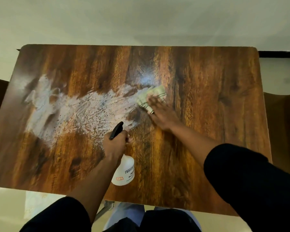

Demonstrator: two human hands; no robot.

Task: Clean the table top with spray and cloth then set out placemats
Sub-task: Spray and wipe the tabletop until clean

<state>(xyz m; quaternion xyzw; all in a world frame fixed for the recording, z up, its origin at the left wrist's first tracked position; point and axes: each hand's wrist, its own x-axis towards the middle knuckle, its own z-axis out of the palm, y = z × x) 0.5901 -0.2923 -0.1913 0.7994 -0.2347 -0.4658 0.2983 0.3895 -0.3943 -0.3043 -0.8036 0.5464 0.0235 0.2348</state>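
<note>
Gripping the neck of a spray bottle (123, 171) with the left hand (115, 144), fingers wrapped closed around it just under the black trigger head (116, 130). Holding the bottle tilted, white body with its printed label angling back toward the near edge of the tabletop (208, 131), black nozzle pointing away toward the wet patch; hovering over the wood or resting on it, hard to tell from this angle.

Pressing flat with the right hand (161, 113), fingers spread open, palm down on a folded cloth (151, 97). Lying beyond the bottle and a little to its right, that cloth: pale greenish with dark stripes, bunched under the fingertips, blurred as if mid-wipe. Touching the tabletop directly, both cloth and the heel of the hand.

Spreading out from the bottle's nozzle toward the far left, a wide smear of whitish wet film (65, 111), streaked with curved wipe marks and speckled with droplets, reaching from the cloth across to the left end of the tabletop. Staying dry and glossy, the dark wood-grain surface to the right of the bottle and along the near edge.

Showing at the bottom, black sleeves (251, 181) on both forearms, pushed up short of the wrists.
</note>
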